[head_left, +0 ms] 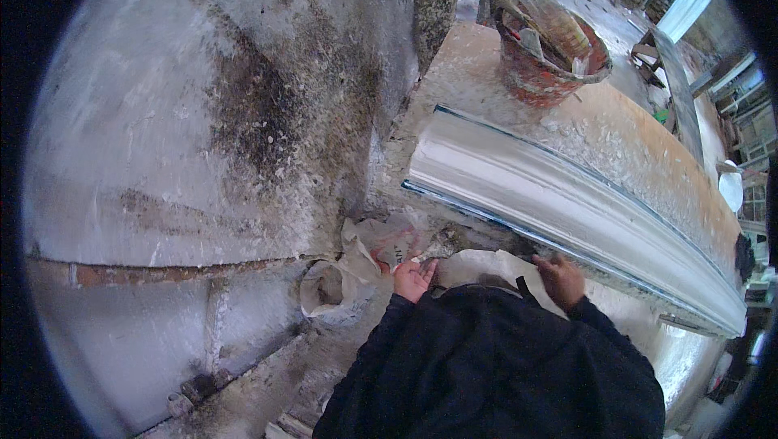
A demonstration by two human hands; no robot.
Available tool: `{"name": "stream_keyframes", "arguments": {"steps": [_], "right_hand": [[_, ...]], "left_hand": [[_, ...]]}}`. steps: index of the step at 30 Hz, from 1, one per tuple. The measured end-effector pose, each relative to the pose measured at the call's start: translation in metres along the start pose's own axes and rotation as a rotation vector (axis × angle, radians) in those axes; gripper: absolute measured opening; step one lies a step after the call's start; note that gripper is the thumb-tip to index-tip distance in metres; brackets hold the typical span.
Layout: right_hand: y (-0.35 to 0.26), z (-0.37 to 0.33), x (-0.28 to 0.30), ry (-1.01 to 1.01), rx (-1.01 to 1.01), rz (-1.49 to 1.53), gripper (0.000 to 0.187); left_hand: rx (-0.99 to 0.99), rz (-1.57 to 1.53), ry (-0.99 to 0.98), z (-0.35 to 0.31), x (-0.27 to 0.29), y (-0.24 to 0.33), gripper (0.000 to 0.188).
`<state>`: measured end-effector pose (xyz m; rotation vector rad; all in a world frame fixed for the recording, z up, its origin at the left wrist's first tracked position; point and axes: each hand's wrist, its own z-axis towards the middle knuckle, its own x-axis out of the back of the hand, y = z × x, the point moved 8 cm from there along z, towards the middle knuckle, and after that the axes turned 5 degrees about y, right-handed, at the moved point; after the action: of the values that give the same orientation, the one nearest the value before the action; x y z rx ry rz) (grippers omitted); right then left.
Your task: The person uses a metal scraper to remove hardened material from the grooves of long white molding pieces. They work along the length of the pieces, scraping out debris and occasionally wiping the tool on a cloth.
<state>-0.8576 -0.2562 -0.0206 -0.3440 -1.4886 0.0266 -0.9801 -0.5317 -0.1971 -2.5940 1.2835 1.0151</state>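
Note:
My left hand [415, 279] is in front of my body, palm turned up and fingers apart. Just beyond it lies a crumpled pale sack [395, 238] with red and dark print. My right hand [562, 280] is beside the near edge of a long white moulding [519, 171]; its fingers are partly bent and I see nothing in them. Between both hands a pale sheet-like piece [480, 262] shows in front of my dark clothing; its lower part is hidden by my torso. The moulding has ridges along its length and blue-green edges.
A red, plaster-crusted bucket [545, 74] holding a clear plastic bottle [541, 5] stands on the board [640, 127] beyond the moulding. An open pale bag [324, 286] sits by the stained wall [284, 115] on the left. Timber planks [677, 86] lie at the far right.

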Motion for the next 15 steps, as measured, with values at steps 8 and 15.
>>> {"name": "stream_keyframes", "arguments": {"steps": [8,15], "right_hand": [[0.011,-0.005,0.0,-0.147,-0.081,0.022,0.028],[0.02,-0.011,-0.002,-0.077,0.018,0.053,0.032]], "left_hand": [[-0.395,-0.268,0.066,-0.024,0.021,0.013,0.029],[-0.511,-0.338,0.07,-0.043,0.021,0.016,0.028]]}}
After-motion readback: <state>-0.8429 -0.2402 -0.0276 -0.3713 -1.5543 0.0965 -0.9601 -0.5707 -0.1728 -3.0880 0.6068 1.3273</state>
